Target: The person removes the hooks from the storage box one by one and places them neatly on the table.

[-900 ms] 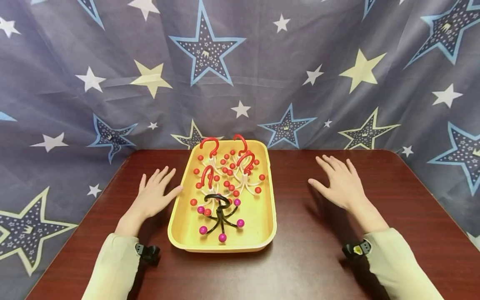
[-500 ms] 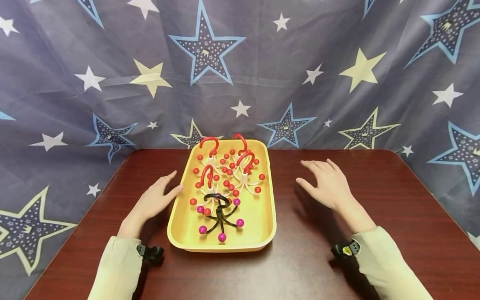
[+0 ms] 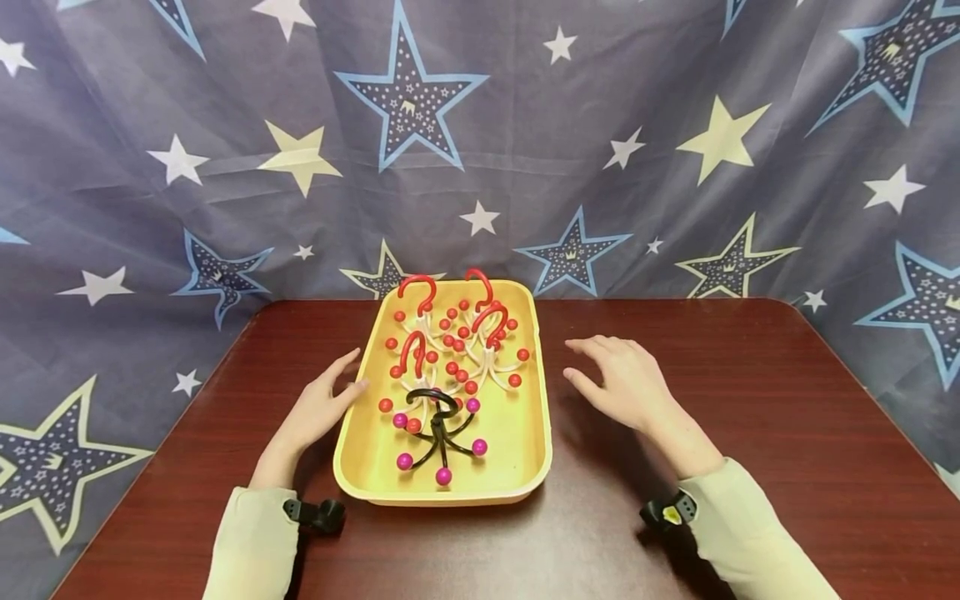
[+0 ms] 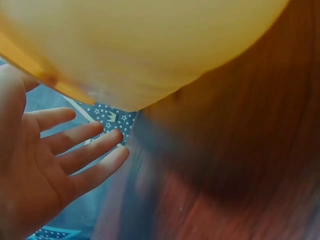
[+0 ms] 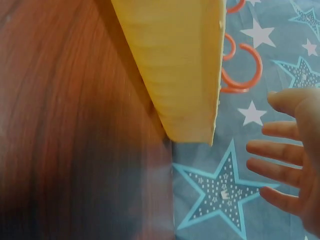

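A yellow tray (image 3: 495, 467) holds several white-armed pieces with red hooks (image 3: 417, 287) and red balls, plus one black-hooked piece (image 3: 437, 425) with magenta balls nearest the front. At the tray's left rim is my left hand (image 3: 311, 417), fingers extended, its thumb over the rim; whether it touches cannot be told. My right hand (image 3: 626, 387) hovers to the right of the tray, a gap between them, fingers extended and holding nothing. In the left wrist view the left hand (image 4: 55, 160) is spread beside the tray wall (image 4: 150, 45); the right wrist view shows the right hand (image 5: 295, 160) apart from the tray (image 5: 175, 65).
The dark red wooden table (image 3: 795, 400) extends on both sides of the tray and in front of it. A grey curtain with stars (image 3: 480, 167) hangs behind the table's back edge. Each wrist wears a black strap-on camera.
My right hand has moved left, closer to the tray's right side. My left hand has turned, with its fingers now closer together along the left rim. The tray and its contents look unmoved.
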Tool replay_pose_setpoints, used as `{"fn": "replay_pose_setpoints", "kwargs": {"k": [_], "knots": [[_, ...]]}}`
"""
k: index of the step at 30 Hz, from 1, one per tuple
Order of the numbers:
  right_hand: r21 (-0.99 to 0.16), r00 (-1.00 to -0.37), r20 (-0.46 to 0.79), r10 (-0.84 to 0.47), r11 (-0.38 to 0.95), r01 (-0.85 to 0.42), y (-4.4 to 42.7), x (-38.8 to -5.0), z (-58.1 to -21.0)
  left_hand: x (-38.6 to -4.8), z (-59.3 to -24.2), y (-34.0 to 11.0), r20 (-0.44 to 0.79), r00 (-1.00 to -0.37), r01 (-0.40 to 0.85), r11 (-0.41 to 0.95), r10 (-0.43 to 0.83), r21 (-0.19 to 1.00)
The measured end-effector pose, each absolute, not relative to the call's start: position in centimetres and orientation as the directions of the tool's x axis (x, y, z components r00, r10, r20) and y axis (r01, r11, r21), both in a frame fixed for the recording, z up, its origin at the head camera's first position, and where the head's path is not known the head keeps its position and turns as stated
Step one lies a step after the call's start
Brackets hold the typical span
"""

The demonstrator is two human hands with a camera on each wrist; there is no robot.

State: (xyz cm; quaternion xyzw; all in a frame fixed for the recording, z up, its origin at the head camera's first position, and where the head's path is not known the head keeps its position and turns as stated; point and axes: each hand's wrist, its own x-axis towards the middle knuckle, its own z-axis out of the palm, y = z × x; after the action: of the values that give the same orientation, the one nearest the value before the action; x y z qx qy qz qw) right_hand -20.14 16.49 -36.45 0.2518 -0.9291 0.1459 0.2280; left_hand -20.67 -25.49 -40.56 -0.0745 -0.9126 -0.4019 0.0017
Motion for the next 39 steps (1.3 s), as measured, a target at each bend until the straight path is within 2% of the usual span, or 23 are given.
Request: {"fn": "replay_pose_setpoints", "kwargs": {"k": [9,16,25,39], "knots": [[-0.191,-0.739,0.497,-0.455,0.773,-0.605,14.3,-19.3,-35.7,-20.7,-41.0,-24.8,0.027,-0.99,0.091,0.484,0.138,0.87],[-0.188,-0.712,0.492,-0.5,0.738,-0.648,12.5,-18.6,-35.4,-20.4,-41.4,-24.6,0.017,-0.987,0.074,0.354,0.161,0.932],[-0.337,-0.757,0.466,-0.458,0.699,-0.63,9.8,-16.9,-35.2,-20.7,-41.6,-24.7,0.033,-0.984,0.096,0.361,0.176,0.928],[-0.415,-0.707,0.425,-0.564,0.573,-0.707,6.3,-15.7,-35.0,-20.7,-41.7,-24.8,0.016,-0.988,0.073,0.376,0.155,0.924]]}}
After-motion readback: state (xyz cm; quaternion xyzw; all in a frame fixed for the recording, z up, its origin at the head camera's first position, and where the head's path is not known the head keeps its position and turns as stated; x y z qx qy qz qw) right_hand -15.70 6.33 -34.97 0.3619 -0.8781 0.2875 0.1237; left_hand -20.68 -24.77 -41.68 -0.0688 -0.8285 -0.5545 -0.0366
